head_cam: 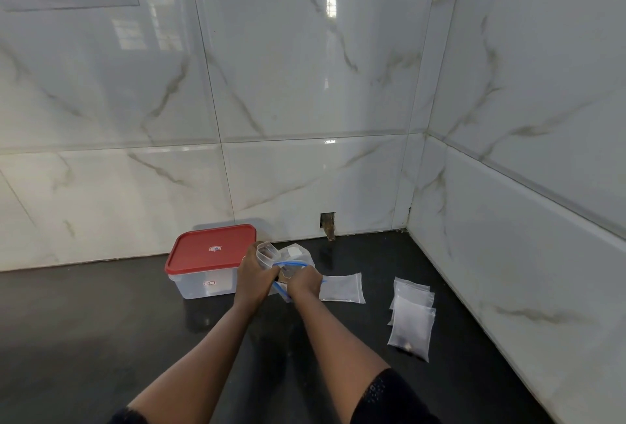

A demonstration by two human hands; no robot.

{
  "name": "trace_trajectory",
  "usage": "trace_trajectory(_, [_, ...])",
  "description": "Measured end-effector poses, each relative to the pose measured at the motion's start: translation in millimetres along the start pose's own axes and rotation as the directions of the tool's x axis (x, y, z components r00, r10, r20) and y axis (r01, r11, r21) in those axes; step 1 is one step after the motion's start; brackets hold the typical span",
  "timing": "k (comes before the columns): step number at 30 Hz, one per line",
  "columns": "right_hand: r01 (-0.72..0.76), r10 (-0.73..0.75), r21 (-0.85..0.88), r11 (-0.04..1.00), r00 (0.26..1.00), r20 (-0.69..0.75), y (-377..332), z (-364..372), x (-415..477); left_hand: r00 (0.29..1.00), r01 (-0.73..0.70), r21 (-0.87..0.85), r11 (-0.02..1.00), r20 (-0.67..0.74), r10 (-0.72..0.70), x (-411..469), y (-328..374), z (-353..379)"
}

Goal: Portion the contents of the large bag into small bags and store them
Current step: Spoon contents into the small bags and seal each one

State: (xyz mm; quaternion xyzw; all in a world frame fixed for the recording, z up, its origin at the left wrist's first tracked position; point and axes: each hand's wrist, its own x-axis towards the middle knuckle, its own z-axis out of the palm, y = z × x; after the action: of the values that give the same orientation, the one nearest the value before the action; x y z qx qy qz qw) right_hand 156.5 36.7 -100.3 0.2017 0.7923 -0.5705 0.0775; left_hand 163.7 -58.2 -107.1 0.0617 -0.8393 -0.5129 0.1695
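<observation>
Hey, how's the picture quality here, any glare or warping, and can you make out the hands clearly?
Head view: window reflections glare on the glossy wall tiles; tile joints bow from wide-angle distortion; the dark counter is dim; the left hand on the clear cup and right hand on the large bag look slightly soft.

Both forearms stretched forward, hands nearly touching just right of the red-lidded box [211,249]. Left hand [257,274] has fingers curled round a clear cup [266,252]; right hand [305,283] is fisted on the large bag [305,259], knuckles up.
</observation>
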Motion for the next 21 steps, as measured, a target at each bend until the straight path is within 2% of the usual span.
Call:
trace_trajectory(2, [0.018,-0.017,-0.029,0.999,1.0,0.013,1.6,-2.8,-1.0,1.0,0.001,0.0,1.0,0.003,-0.001,-0.1,-0.6,-0.9])
trace_trajectory(4, [-0.015,0.015,0.012,1.0,1.0,0.019,1.2,-3.0,-0.8,1.0,0.002,0.004,1.0,0.003,-0.002,-0.2,-1.3,-1.6])
trace_trajectory(8, [-0.211,0.214,0.269,0.94,0.977,0.019,-7.5,-1.9,-7.1,1.0,-0.017,0.019,1.0,0.009,0.017,-2.2,0.6,-0.2])
trace_trajectory(13, [-0.249,0.28,0.42,0.873,0.96,-0.015,-4.5,-1.6,-8.5,1.0,-0.001,0.034,0.999,0.001,0.001,-2.7,3.0,4.8])
trace_trajectory(15, [-0.234,0.278,0.436,0.869,0.96,-0.039,-3.2,-3.1,-9.0,1.0,0.016,0.037,0.999,-0.012,-0.016,-3.1,5.0,6.7])
trace_trajectory(21, [-0.159,0.183,0.185,0.97,0.975,-0.124,-2.0,-12.1,-2.6,1.0,0.027,0.025,0.999,-0.018,-0.026,-6.8,10.0,14.3])
